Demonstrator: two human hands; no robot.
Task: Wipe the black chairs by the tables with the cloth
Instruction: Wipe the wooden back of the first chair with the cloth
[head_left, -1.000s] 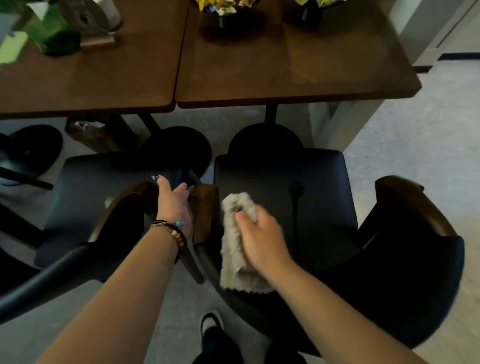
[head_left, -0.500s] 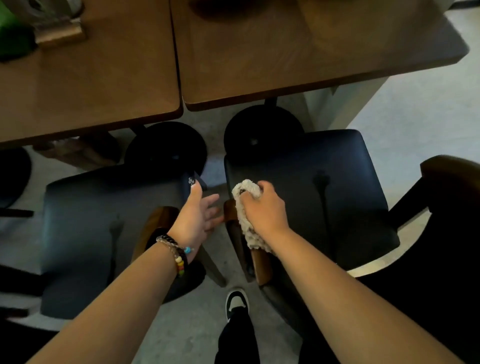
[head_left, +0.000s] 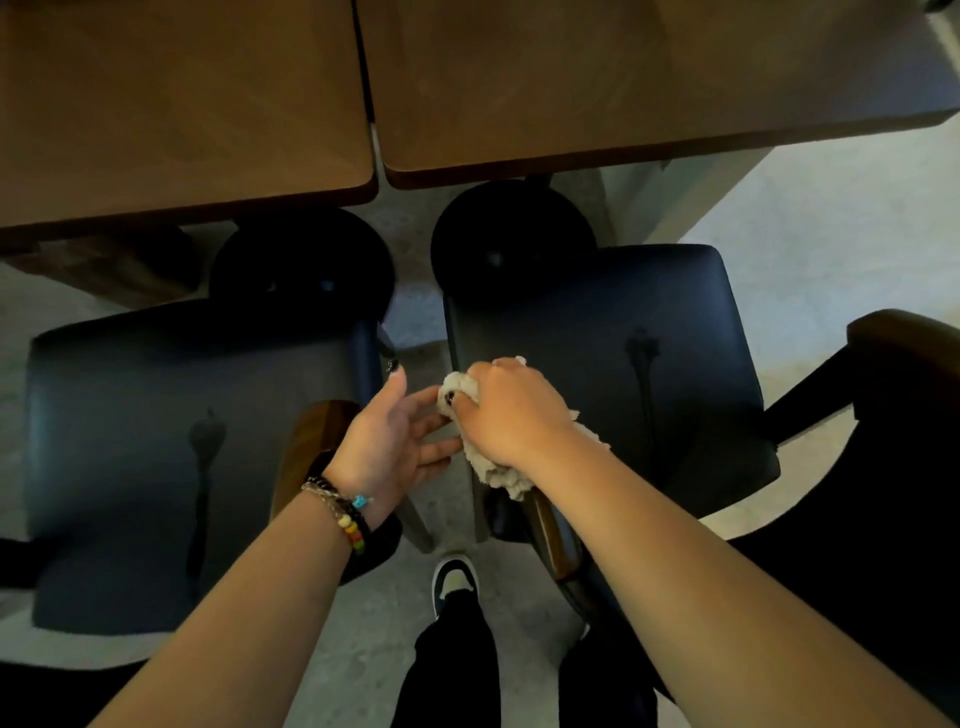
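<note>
We grip the cloth (head_left: 480, 457) in our right hand (head_left: 511, 413), fingers curled over it and the knuckles turned up, so the fabric is bunched under the palm with a ragged tail spilling out toward the wrist. Our left hand (head_left: 387, 449) is open, palm turned toward the right, thumb raised and fingers spread and loosely extended; its fingertips reach to the near end of the cloth wad, though we cannot tell whether they actually touch it. A string of coloured beads (head_left: 345, 512) circles the left wrist.

The cloth is pale grey-beige, fuzzy and crumpled, small enough that most of it is hidden by the hand. It lies at the left edge of the right chair (head_left: 649, 374), over the spot where the black padded seat meets the brown wooden armrest (head_left: 550, 535). The seat is dark, smooth and faintly glossy.

The left chair (head_left: 156, 447) stands just beside it, its own wooden armrest (head_left: 306, 447) showing under our left forearm, with a narrow strip of floor (head_left: 415, 322) between the two seats. Our hands meet over that gap, the right one further onto the right chair. Both chairs are pulled close to two brown tables (head_left: 597, 78) set side by side, with round black table bases (head_left: 511, 244) showing beneath them.
</note>
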